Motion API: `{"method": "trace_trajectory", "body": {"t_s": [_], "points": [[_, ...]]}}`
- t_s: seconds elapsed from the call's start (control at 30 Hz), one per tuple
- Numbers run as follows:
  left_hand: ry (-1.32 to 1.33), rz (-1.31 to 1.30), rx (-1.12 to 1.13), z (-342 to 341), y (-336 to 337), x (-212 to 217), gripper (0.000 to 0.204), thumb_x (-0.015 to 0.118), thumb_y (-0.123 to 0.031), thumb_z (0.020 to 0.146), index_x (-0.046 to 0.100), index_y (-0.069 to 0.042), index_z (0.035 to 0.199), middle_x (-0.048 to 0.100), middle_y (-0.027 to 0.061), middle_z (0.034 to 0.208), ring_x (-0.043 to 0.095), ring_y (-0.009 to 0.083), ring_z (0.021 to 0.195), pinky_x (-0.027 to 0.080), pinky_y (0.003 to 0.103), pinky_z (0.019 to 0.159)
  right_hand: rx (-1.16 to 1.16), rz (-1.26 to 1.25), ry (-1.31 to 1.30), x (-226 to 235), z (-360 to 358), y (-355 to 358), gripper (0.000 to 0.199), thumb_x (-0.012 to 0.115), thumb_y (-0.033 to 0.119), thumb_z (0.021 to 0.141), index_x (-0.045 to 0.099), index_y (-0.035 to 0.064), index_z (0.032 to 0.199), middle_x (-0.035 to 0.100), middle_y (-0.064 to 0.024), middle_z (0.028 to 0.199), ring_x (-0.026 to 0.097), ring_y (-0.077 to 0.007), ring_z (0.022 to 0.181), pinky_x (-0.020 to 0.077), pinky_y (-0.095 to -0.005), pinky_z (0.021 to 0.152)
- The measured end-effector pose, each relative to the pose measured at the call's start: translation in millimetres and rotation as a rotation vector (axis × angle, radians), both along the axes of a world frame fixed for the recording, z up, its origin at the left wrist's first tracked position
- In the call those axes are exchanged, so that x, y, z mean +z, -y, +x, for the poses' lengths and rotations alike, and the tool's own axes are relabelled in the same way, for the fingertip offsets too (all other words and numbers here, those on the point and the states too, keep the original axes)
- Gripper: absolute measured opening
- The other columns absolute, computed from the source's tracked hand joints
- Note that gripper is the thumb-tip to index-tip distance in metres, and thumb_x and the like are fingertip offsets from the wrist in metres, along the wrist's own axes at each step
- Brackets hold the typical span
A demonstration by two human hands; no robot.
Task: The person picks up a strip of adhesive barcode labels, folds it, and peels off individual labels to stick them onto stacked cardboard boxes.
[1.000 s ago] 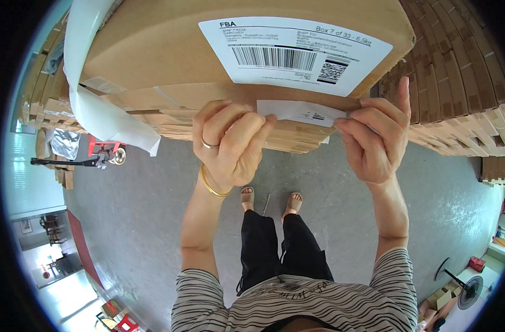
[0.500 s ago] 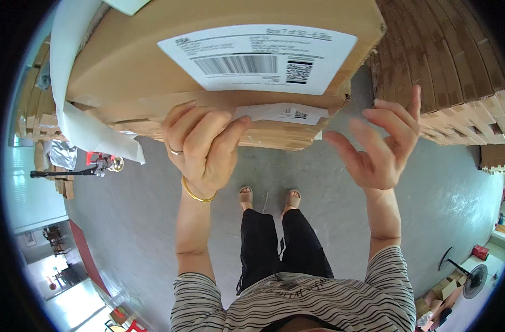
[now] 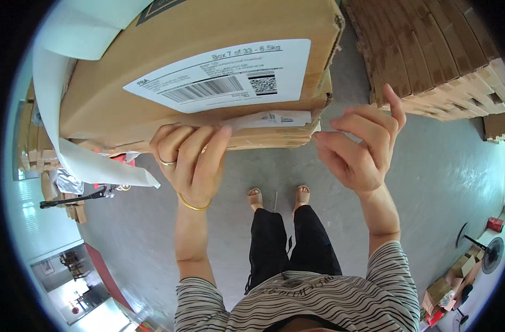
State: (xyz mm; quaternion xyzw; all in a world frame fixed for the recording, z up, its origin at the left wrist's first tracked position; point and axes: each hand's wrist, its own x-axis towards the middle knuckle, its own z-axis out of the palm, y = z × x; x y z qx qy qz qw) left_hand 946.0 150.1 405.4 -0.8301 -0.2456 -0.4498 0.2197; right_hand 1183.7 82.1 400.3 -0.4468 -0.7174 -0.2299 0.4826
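Observation:
A large brown cardboard box [image 3: 208,22] fills the top of the view, its side bearing a big white printed label [image 3: 219,77]. Below that, a smaller white label [image 3: 277,118] lies along the lower carton surface, its left end meeting my left fingertips. My left hand [image 3: 190,157], with a ring and a yellow bangle, is closed at that edge, fingers bent together. Near the box's lower right corner my right hand [image 3: 360,144] has its thumb and forefinger drawn together, little finger raised; anything between them is hidden. A long white paper strip [image 3: 106,166] hangs at the box's left.
Stacked brown cartons [image 3: 418,50] rise at the right. A black-handled tool [image 3: 78,198] shows at the left beneath the strip. Grey floor [image 3: 153,238] surrounds my feet. A standing fan [image 3: 491,254] and opened boxes [image 3: 457,276] are at the lower right.
The box and its labels have shifted left in view. My right hand has moved left to the box corner, its fingers drawing closer together. The left hand stays at the small label's end.

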Motion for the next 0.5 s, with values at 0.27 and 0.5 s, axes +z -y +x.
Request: {"method": "trace_trajectory", "body": {"t_s": [0.27, 0.5], "points": [[0.087, -0.168, -0.002, 5, -1, 6, 0.031, 0.079, -0.004, 0.063, 0.069, -0.011, 0.092, 0.062, 0.0018, 0.09, 0.052, 0.0223, 0.083, 0.044, 0.035, 0.072, -0.108, 0.02, -0.069, -1, -5, -12, 0.028, 0.081, 0.015, 0.06, 0.071, 0.0196, 0.086, 0.059, 0.0039, 0.087, 0.056, -0.0163, 0.082, 0.0376, -0.048, 0.098], [0.111, -0.239, 0.016, 7, 11, 1, 0.025, 0.075, 0.003, 0.063, 0.067, -0.005, 0.085, 0.061, 0.004, 0.091, 0.056, 0.0242, 0.084, 0.047, 0.035, 0.073, -0.093, 0.034, -0.055, -3, -6, -13, 0.027, 0.079, 0.013, 0.057, 0.072, 0.0183, 0.082, 0.06, 0.0033, 0.086, 0.057, -0.0165, 0.082, 0.0367, -0.0497, 0.1]]}}
